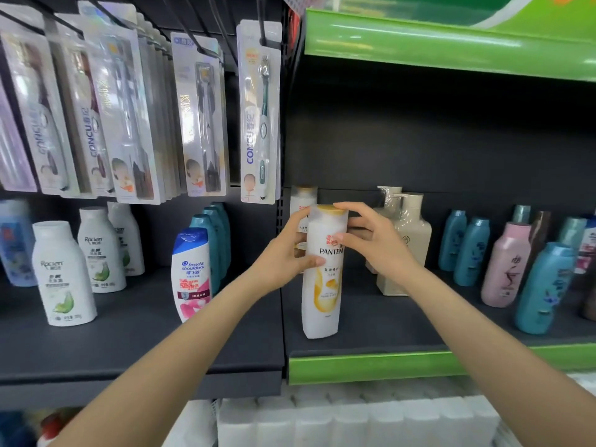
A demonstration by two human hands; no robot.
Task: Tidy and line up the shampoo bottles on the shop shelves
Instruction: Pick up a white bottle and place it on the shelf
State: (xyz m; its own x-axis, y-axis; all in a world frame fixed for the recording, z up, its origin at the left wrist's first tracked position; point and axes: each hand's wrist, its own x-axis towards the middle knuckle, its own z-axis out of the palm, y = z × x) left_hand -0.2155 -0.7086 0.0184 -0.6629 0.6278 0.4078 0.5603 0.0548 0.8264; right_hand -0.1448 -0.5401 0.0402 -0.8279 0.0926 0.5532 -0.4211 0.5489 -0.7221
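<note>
Near the shelf's green front edge (371,366): one white Pantene bottle (322,285), upright, yellow cap. Left hand (287,256) wraps its left side, thumb across the label; right hand (371,243) pinches cap and upper right side. Left of it: Head & Shoulders bottle (191,275). Behind: second Pantene bottle (301,201), beige pump bottles (406,240). Right: teal bottles (545,288).

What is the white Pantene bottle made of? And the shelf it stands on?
Pantene bottle: likely plastic, smooth and slightly glossy, with a soft sheen and a printed label. Its cap looks like yellow-gold plastic. Shelf: probably painted metal, a matte dark grey, with a shiny green plastic-looking strip along the front edge.
</note>
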